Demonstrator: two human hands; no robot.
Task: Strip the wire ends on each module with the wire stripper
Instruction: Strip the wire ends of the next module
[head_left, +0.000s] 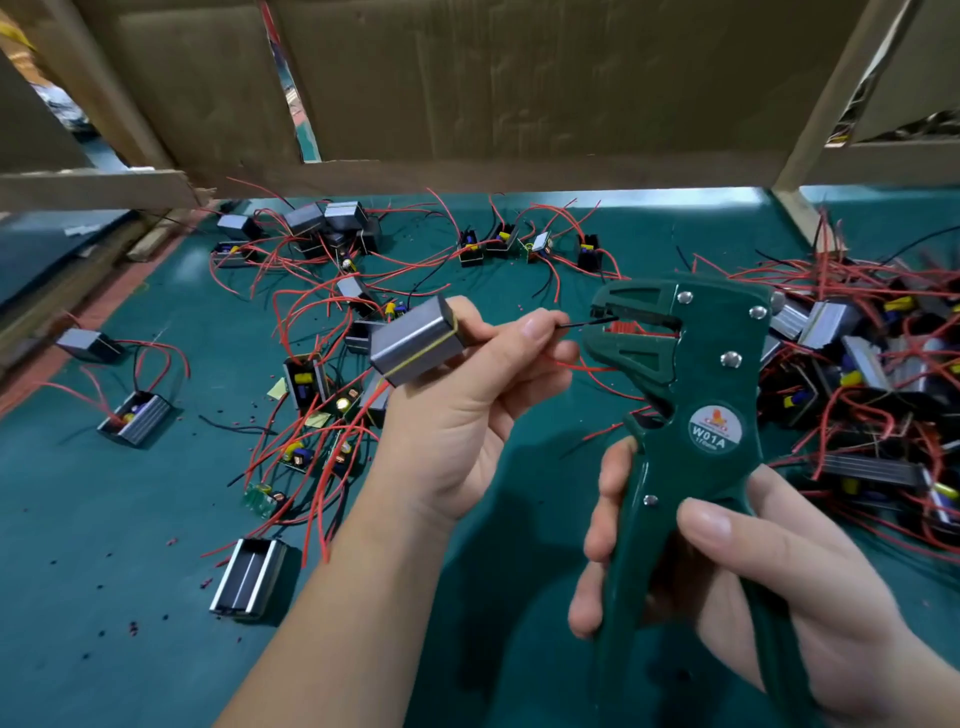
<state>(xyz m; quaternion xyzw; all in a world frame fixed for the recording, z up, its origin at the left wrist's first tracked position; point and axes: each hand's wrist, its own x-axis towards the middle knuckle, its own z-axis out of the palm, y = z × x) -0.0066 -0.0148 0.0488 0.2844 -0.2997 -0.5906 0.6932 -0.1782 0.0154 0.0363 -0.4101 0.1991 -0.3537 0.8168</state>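
Closest in, the right hand (753, 571) wraps its curled fingers round the two handles of a dark green metal wire stripper (717, 374). The thumb lies along the near handle, and the tool stands upright with its head pointing left. A round label on its body reads W01A.

Just left of the tool's head, the left hand (467, 405) pinches a thin black wire (592, 323) between thumb and forefinger. The wire's free end reaches into the mouth of the tool's head. The other fingers curl toward the palm. A grey rectangular metal-cased module with a yellow seam (415, 340) sits against the upper left of this hand, above the table. What holds it there is hidden. A thin red wire (582, 366) runs out below the thumb toward the stripper.

Below both hands lies a teal-green table mat (78, 519), speckled with small dark and red bits. A dense pile of grey modules tangled in red wires (857, 364) lies at the right, beside the stripper. More modules with red wires (311, 384) lie scattered to the left, and an open grey metal housing (249, 579) lies near the left forearm. A brown cardboard wall (467, 78) stands behind the mat.
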